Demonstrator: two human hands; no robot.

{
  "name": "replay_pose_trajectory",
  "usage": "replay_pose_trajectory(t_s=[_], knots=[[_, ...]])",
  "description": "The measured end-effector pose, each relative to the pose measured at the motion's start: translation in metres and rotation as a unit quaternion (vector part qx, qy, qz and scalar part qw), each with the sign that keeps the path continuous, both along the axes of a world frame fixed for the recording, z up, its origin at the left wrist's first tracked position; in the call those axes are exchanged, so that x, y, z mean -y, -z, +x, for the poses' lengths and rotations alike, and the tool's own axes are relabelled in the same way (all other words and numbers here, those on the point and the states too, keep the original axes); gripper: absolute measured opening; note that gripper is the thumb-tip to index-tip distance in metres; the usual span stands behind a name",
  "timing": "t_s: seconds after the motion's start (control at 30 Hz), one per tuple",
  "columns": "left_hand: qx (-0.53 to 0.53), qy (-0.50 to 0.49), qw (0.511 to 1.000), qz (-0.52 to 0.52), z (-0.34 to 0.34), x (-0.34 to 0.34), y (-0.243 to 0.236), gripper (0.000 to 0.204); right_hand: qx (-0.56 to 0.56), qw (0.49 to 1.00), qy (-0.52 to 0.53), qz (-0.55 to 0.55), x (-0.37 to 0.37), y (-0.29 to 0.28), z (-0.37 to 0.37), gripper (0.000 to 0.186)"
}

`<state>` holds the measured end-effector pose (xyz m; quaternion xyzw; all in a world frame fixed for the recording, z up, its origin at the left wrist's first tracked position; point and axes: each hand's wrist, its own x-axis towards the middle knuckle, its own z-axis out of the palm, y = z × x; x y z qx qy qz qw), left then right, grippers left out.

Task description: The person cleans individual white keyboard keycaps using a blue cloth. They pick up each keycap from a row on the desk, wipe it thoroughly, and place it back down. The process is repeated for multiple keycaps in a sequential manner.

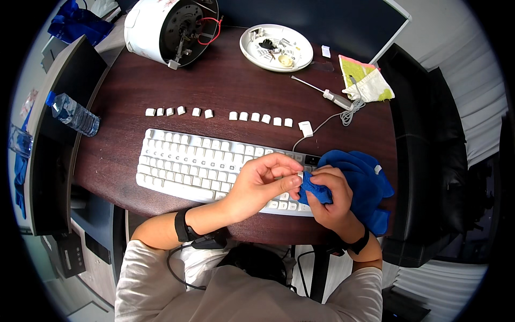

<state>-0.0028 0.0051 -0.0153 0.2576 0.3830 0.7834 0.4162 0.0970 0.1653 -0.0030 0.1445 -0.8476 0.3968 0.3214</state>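
Note:
Over the right part of a white keyboard (188,190), my two hands meet. My right hand (333,194) is closed round a bunched end of a blue cloth (357,174), whose rest spreads over the table to the right. Thumb and fingers of my left hand (260,181) pinch a small white keycap (301,175) against the cloth; fingers and cloth hide most of it. One keyboard row shows dark switches without caps. Beyond the keyboard, loose white keycaps stand in a spaced line, a left group (181,110) and a right group (255,117), with a larger keycap (306,129) at its right end.
At the back sit an opened white appliance (147,32) with red wires and a white dish (252,59) of small parts. A screwdriver (335,98), coiled grey cable (351,114) and patterned cloth (373,86) lie back right. A water bottle (75,114) is at the left.

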Motion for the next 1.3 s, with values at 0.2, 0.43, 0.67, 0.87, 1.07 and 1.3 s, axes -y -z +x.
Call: replay_pose_trajectory(t_s=[0.2, 0.43, 0.67, 0.87, 1.07, 1.3], knots=[[-0.005, -0.003, 1.0, 0.003, 0.0, 0.0, 0.0, 0.019, -0.003, 1.0, -0.001, 0.002, 0.0, -0.001, -0.001, 0.034], [-0.016, 0.003, 1.0, -0.02, 0.001, 0.0, 0.001, 0.019, -0.021, 1.0, -0.006, 0.013, 0.002, 0.001, -0.001, 0.035], [-0.033, -0.009, 0.999, -0.017, 0.003, 0.001, 0.001, 0.019, -0.016, 1.0, 0.008, 0.021, 0.002, -0.003, -0.002, 0.037], [-0.021, -0.012, 1.0, -0.015, 0.002, -0.002, 0.001, 0.019, -0.021, 0.999, -0.023, 0.02, 0.0, 0.0, 0.0, 0.037], [-0.027, 0.008, 0.999, -0.015, 0.001, -0.001, 0.003, 0.02, -0.009, 1.0, 0.004, 0.021, 0.0, -0.002, -0.003, 0.033], [-0.042, -0.012, 0.999, 0.026, 0.005, -0.009, 0.013, 0.019, 0.043, 0.994, 0.072, 0.075, -0.006, 0.011, 0.018, 0.022]])
